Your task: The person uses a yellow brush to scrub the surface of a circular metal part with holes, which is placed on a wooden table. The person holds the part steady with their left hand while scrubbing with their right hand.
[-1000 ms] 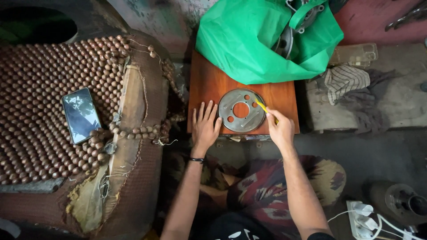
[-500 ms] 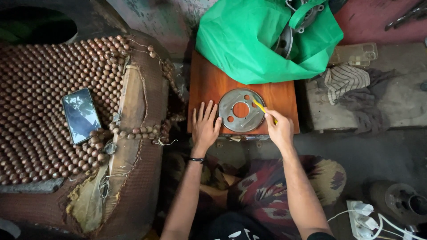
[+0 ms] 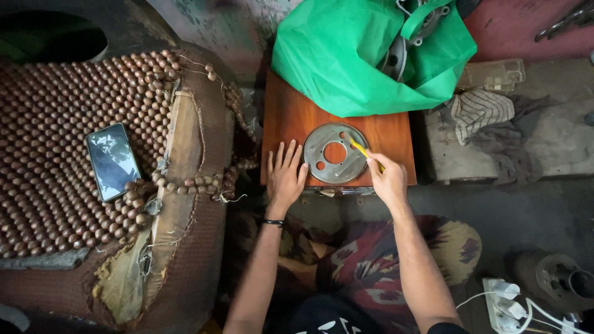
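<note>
While both hands rest on the wooden board [image 3: 288,117]:
Left hand [image 3: 285,175]: open, fingers spread flat, just left of the metal disc [image 3: 335,153].
Disc: flat, between the hands.
Right hand [image 3: 388,178]: closed around a yellow pencil [image 3: 362,150].
Pencil axis: diagonal, tip pointing up-left onto the disc.
Hidden: pencil's rear end, inside the fist.

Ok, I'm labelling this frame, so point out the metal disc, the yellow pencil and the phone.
metal disc [image 3: 327,166]: head view, flat lower-left face.
yellow pencil [image 3: 359,149]: head view, shaft above the right hand's fingers.
phone [image 3: 112,160]: head view, middle of the screen.
</note>
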